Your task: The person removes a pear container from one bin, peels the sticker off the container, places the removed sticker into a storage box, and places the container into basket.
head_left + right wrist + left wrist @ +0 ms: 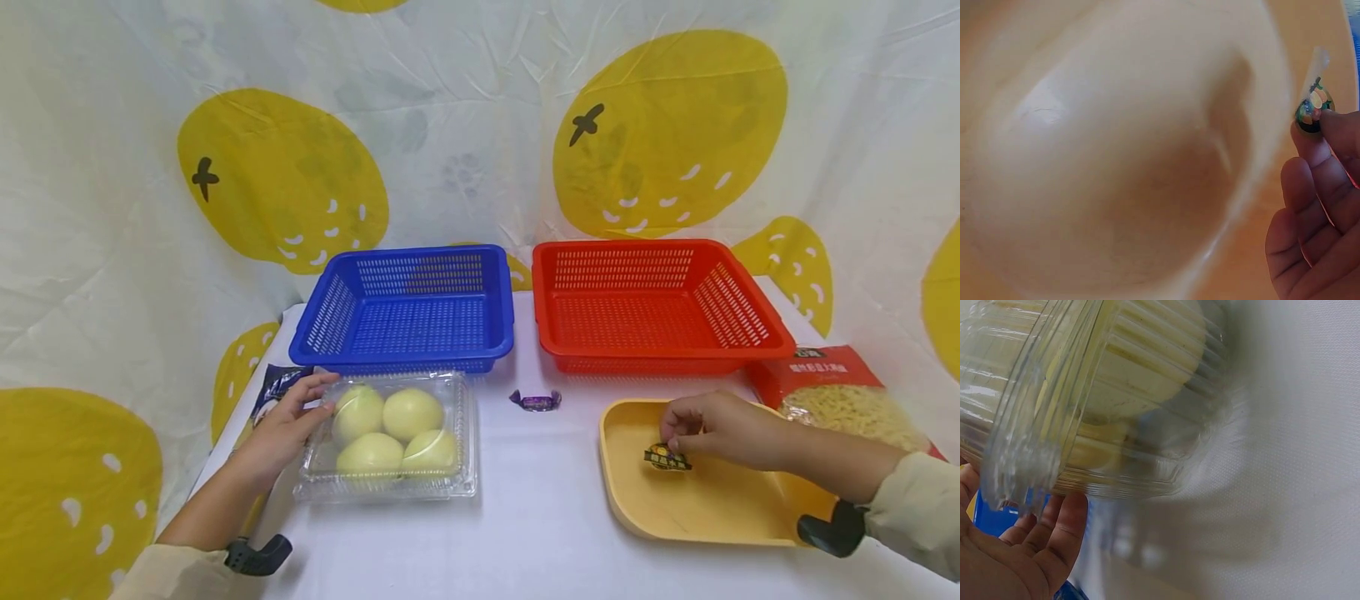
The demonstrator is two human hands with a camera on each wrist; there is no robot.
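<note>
A clear plastic clamshell box (463, 433) with several pale yellow-green round fruits (412, 414) inside sits at the left of the table. My left hand (288, 425) grips its back left corner, with the thumb and fingers on either side of the rim in the left wrist view. Over the yellow tray (720, 512), my right hand (712, 429) pinches a wrapped candy (666, 457) between thumb and fingertips. The right wrist view shows the candy (1315, 111) with a fruit picture on its dark green wrapper. A purple wrapped candy (536, 402) lies on the cloth between box and tray.
Behind stand a blue basket (420, 325) and a red basket (630, 325), side by side. A red bag of pasta (847, 392) lies right of the tray, partly behind my right arm. A dark blue package (276, 387) is partly hidden by my left hand. A patterned curtain (465, 125) hangs behind.
</note>
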